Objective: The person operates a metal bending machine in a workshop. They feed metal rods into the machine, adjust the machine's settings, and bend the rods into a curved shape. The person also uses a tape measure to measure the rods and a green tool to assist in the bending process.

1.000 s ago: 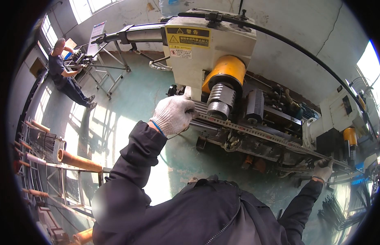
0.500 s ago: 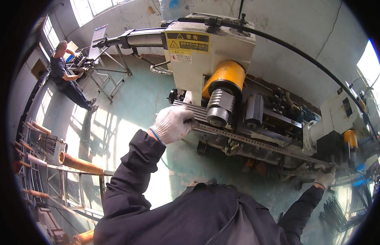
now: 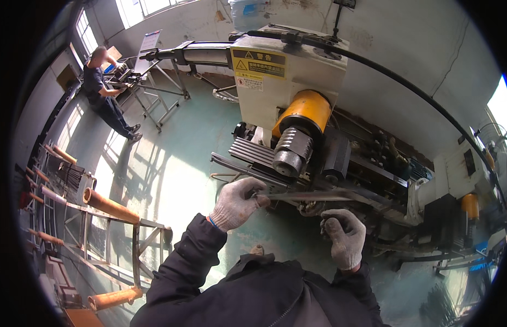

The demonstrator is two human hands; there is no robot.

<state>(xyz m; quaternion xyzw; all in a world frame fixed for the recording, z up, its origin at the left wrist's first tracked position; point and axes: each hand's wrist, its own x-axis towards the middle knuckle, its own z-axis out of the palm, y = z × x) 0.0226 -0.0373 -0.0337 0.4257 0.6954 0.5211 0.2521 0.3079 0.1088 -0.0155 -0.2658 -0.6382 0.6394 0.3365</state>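
Observation:
My left hand (image 3: 238,203), in a white knit glove, is closed with its fingertips pinching the end of a steel measuring tape (image 3: 305,195). The tape is smeared by motion and runs rightward in front of the machine. My right hand (image 3: 343,238), also gloved, is raised in front of my chest with curled fingers; what lies inside them is hidden. Just beyond my left hand is the bending machine's ridged metal block (image 3: 258,152). Beside that stands a grooved round die (image 3: 291,151) under a yellow cylinder (image 3: 307,111).
The machine's pale housing (image 3: 289,71) carries warning labels, and a black hose (image 3: 406,82) arches over it. Its long bed stretches right. At left stands a metal rack (image 3: 136,256) with rust-brown tubes (image 3: 110,206). Farther off, another person (image 3: 103,90) works at a stand.
My right hand has come in from the far right toward my left hand. My left hand has dropped away from the ridged block, and the tape has left the machine's edge.

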